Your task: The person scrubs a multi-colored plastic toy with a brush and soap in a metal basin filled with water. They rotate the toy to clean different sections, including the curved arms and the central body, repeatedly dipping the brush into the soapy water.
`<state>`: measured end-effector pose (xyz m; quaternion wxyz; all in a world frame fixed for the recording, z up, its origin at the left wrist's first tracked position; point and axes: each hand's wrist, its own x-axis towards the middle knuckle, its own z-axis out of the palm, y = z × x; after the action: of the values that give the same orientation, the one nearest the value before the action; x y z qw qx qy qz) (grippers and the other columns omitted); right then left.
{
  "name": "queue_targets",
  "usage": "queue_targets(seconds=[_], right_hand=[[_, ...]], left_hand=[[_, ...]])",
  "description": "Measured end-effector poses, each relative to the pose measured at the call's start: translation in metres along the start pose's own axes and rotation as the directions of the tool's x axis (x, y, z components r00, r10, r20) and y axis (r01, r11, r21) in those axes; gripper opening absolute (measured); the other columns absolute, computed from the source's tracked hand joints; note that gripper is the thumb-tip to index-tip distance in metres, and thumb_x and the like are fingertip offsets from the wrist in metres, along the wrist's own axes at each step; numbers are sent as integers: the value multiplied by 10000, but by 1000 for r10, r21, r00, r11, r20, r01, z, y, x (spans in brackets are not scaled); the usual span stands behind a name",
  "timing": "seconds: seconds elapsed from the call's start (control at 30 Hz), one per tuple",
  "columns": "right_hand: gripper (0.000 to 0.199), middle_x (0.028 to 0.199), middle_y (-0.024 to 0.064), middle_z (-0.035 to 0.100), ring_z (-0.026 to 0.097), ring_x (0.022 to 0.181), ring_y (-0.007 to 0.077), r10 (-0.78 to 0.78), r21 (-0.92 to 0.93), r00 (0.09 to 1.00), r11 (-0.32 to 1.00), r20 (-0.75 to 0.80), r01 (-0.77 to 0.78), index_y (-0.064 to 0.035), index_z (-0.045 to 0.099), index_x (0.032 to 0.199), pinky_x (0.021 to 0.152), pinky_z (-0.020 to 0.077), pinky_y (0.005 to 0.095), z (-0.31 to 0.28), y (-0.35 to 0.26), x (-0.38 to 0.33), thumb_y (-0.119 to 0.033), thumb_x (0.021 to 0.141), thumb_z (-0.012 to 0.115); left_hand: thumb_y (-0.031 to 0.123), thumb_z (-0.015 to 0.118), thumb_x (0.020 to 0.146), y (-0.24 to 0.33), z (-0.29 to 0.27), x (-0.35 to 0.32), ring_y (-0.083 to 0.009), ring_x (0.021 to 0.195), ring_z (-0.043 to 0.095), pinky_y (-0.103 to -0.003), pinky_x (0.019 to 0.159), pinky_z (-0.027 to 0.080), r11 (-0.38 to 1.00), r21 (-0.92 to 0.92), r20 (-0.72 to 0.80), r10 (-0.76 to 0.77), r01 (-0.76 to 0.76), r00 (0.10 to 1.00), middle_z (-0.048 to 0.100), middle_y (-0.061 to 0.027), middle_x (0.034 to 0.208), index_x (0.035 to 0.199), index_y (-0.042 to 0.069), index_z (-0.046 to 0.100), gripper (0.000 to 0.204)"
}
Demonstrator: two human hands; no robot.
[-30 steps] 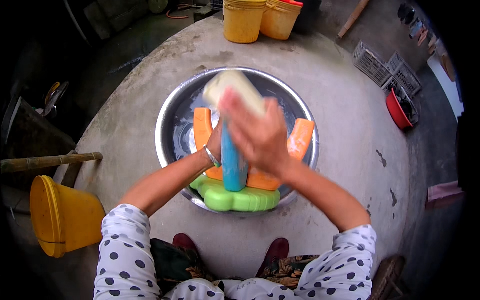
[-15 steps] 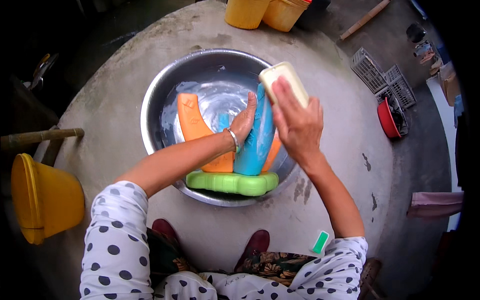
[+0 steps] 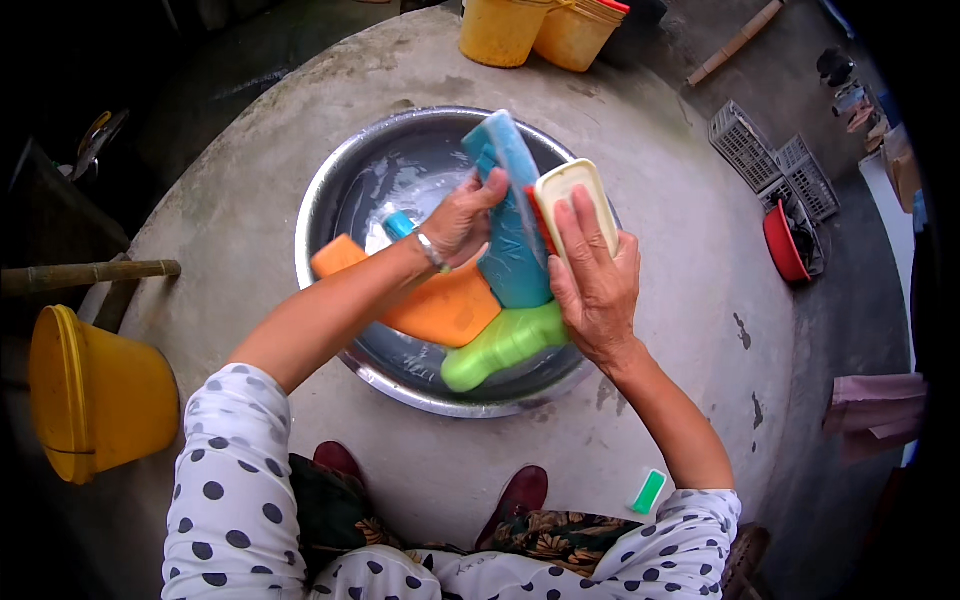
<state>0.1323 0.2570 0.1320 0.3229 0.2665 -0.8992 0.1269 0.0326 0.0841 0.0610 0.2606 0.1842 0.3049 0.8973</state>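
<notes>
Blue plastic piece: long, curved, held tilted upright over the middle of a steel basin, its lower end among other pieces in the water. Left hand: grips the blue piece from 9 o'clock, fingers wrapped round its edge, thumb pressed on its face. Right hand: at 3 o'clock of the piece, fingers laid flat and pressed together on the back of a cream scrubbing brush, whose reddish underside bears against the blue surface. Judged step: scrubbing the piece; done well with the left grip kept firm, the lower end braced in the basin, and brush strokes run along the length with steady pressure. Orange piece: lies in the basin at 7 o'clock of the blue one. Green piece: at 6 o'clock, resting against the near rim. Small blue item at 9 o'clock, possibly a cap; too small to tell. Basin stands on a round concrete floor slab. Yellow buckets at 12 o'clock; yellow bucket at 8 o'clock; grey crates at 2 o'clock.
</notes>
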Motion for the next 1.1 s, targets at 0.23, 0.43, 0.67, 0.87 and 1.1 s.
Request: queue_targets(seconds=[0.23, 0.43, 0.67, 0.87, 1.1], right_hand=[[533, 1434, 85, 430, 484, 831, 261, 228, 170, 962, 953, 150, -252, -147, 501, 1348, 781, 397, 353, 16, -24, -18, -145, 826, 609], [495, 1429, 100, 433, 484, 835, 273, 245, 150, 968, 961, -58, -234, -115, 493, 1350, 806, 388, 354, 66, -35, 12, -215, 872, 576], [496, 1464, 84, 391, 465, 974, 283, 243, 52, 914, 969, -325, -240, -98, 467, 1369, 886, 354, 368, 81, -18, 45, -246, 904, 549], [467, 1472, 161, 349, 471, 1118, 317, 516, 307, 775, 853, -366, -422, -40, 435, 1376, 935, 333, 373, 116, 5, 30, -242, 956, 467], [482, 1446, 225, 357, 377, 1315, 338, 621, 507, 675, 762, -398, -403, 15, 395, 1380, 968, 314, 377, 142, 12, 21, -258, 982, 401]], left_hand=[[297, 679, 864, 46, -11, -64, -200, 1082, 559, -434, 952, 451, 914, 400, -138, 139, -73, 981, 554, -44, 1137, 1226, 75, 426, 494], [278, 738, 820, 49, 0, -76, -155, 995, 586, -321, 830, 536, 902, 398, -242, 280, -168, 929, 575, -65, 1105, 1193, 41, 446, 530], [91, 747, 797, 32, 7, -37, -121, 996, 567, -280, 864, 485, 858, 422, -261, 424, -292, 867, 576, -20, 1082, 1226, 64, 441, 527], [89, 769, 754, 13, 26, -29, -115, 944, 581, -266, 827, 487, 488, 846, -131, 582, -215, 803, 601, -27, 1043, 1129, 70, 518, 451], [243, 691, 815, 60, 53, -44, -179, 964, 604, -311, 845, 493, 641, 742, -238, -16, 193, 971, 579, -71, 1110, 1188, 30, 553, 451]])
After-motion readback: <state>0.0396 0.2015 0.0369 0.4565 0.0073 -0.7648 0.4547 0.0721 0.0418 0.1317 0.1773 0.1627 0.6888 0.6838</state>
